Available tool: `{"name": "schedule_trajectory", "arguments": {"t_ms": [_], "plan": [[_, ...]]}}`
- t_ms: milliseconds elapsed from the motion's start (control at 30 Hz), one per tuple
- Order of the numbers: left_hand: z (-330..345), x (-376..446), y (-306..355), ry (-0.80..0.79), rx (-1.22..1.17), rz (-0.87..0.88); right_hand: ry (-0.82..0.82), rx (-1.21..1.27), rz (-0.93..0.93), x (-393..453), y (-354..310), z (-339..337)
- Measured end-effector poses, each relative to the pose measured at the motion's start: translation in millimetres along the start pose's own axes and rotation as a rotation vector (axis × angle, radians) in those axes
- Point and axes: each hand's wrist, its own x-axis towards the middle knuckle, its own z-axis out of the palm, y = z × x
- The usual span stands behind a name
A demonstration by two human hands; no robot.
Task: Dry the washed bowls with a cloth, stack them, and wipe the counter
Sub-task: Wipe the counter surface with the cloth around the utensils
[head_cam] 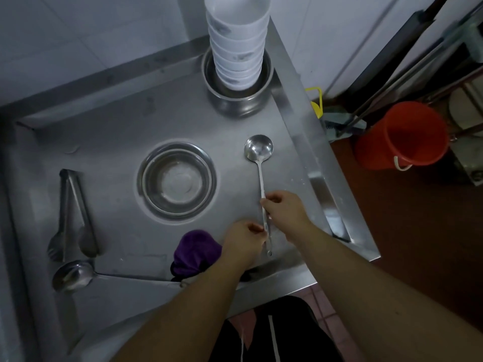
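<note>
Stainless steel counter (125,131) with raised edges fills most of the view, set against a white tiled wall. At twelve o'clock a tall stack of white bowls (236,48) stands inside a steel pot (236,103) in the far corner. At the centre a shallow steel basin (177,181) sits upright by itself. Just to its three o'clock lies a long steel ladle (258,150), bowl end pointing toward twelve. The right hand (285,212) pinches the ladle's handle partway down, fingers curled round it. The left hand (243,244) pinches the same handle nearer its hooked end, thumb and fingertips closed on it. A bunched purple cloth (194,250) lies at six o'clock, touching the left wrist on its nine o'clock side; whether the hand holds any of it cannot be told. At nine o'clock steel tongs (72,215) lie flat, and a second ladle (73,274) rests at eight o'clock, near the tongs' tips. Off the counter at three o'clock, a red bucket (400,137) stands on the floor.
</note>
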Motion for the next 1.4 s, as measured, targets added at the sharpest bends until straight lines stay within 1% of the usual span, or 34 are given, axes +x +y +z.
{"name": "schedule_trajectory", "arguments": {"t_ms": [100, 333, 400, 500, 533, 567, 600, 667, 733, 867, 933, 1000, 1033, 1133, 1200, 1300, 1400], "plan": [[6, 1, 2, 0.019, 0.015, 0.001, 0.050, -0.136, -0.051, -1, 0, -1], [11, -3, -4, -0.039, -0.035, 0.020, 0.127, -0.237, -0.065, -6, 1, 5], [2, -7, -8, -0.019, -0.036, 0.034, 0.149, -0.230, -0.075, -12, -2, 6], [-23, -17, -19, 0.019, -0.091, 0.044, 0.225, -0.316, -0.164, -26, -7, 12], [-33, -20, -26, 0.032, -0.089, 0.074, 0.233, -0.336, -0.204, -32, -9, 18], [-46, -24, -35, 0.051, -0.038, 0.129, 0.227, -0.346, -0.250, -39, -11, 26], [-60, -28, -45, 0.073, 0.039, 0.176, 0.207, -0.354, -0.298, -47, -14, 36], [-92, -36, -72, 0.139, 0.138, 0.198, 0.119, -0.390, -0.394, -65, -20, 64], [-121, -43, -99, 0.198, 0.131, 0.166, 0.006, -0.459, -0.496, -84, -24, 94], [-185, -62, -167, 0.370, 0.150, 0.072, -0.192, -0.622, -0.703, -120, -25, 174], [-211, -69, -198, 0.446, 0.133, 0.021, -0.300, -0.719, -0.724, -130, -23, 208], [-234, -74, -224, 0.516, 0.088, -0.024, -0.410, -0.850, -0.696, -137, -20, 235], [-244, -77, -236, 0.552, 0.064, -0.034, -0.441, -0.927, -0.696, -140, -18, 246], [-270, -85, -264, 0.687, 0.004, -0.018, -0.430, -1.137, -0.707, -148, -11, 270], [-283, -86, -277, 0.748, -0.046, -0.016, -0.393, -1.205, -0.693, -152, -7, 277], [-299, -83, -288, 0.720, -0.116, -0.047, -0.364, -1.239, -0.664, -154, -4, 282], [-307, -80, -295, 0.691, -0.154, -0.061, -0.379, -1.280, -0.624, -154, -6, 287]]}}
